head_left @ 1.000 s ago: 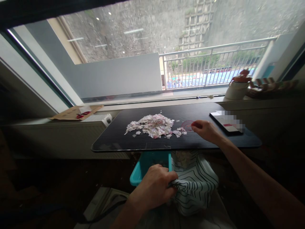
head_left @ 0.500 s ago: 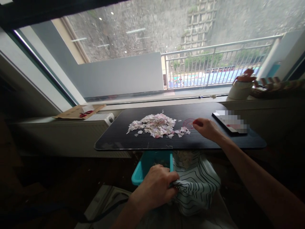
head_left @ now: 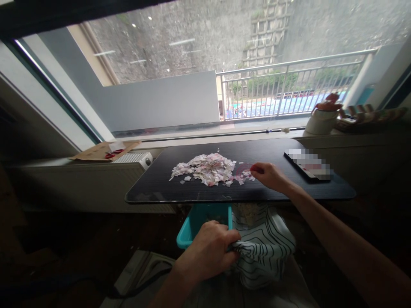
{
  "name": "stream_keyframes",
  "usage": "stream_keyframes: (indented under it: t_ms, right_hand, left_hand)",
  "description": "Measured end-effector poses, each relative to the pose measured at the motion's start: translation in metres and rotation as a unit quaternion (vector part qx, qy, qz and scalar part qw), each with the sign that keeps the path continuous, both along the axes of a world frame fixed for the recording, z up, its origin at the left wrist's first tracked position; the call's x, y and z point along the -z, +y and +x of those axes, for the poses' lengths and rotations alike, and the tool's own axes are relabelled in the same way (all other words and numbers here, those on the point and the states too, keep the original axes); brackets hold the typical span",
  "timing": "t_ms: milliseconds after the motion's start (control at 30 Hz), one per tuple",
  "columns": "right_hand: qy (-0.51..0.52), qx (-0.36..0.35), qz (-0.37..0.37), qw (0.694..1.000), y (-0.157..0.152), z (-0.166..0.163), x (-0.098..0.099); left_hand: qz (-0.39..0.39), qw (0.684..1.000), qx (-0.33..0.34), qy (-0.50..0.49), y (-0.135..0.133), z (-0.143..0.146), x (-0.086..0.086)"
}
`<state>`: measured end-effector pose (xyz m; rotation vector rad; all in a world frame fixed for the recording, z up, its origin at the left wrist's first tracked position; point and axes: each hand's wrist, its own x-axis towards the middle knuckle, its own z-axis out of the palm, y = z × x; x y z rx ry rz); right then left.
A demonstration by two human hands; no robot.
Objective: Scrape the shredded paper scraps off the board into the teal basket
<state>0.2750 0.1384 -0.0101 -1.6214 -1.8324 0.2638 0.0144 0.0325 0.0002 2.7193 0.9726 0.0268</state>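
Observation:
A heap of small white and pink paper scraps (head_left: 207, 168) lies on a dark board (head_left: 192, 190) by the window. My right hand (head_left: 268, 176) rests on the board at the heap's right edge, fingers pinched on a thin, pinkish see-through piece (head_left: 244, 170). Below the board's front edge my left hand (head_left: 210, 250) is closed on the rim of a white bag with black wavy lines (head_left: 265, 246), which holds more scraps. A teal bin (head_left: 195, 222) stands right behind the left hand, beside the bag.
A phone (head_left: 307, 164) lies at the board's right. On the sill sit a white pot (head_left: 317, 121) at the right and a brown envelope with a red item (head_left: 104, 151) at the left. A white radiator (head_left: 133, 159) touches the board's left corner.
My right hand has slid left along the board, pushing the see-through piece into the loose scraps at the heap's right edge. The left hand keeps its grip on the bag.

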Motion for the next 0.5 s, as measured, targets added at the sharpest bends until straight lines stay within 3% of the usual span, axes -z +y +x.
stream_keyframes:
  t_ms: [133,333,500]
  right_hand:
    - [-0.024,0.046,0.013,0.999,-0.003,0.004,-0.003]
    - [-0.003,-0.001,-0.013,1.0,-0.013,0.016,-0.005]
    - [0.013,0.004,-0.015,1.0,-0.02,0.015,-0.005]
  left_hand:
    - [-0.001,1.0,0.0,-0.004,0.0,-0.001,0.002]
    - [0.006,1.0,0.002,-0.007,0.0,-0.001,0.002]
    - [0.01,1.0,0.005,-0.003,0.0,-0.001,0.002]
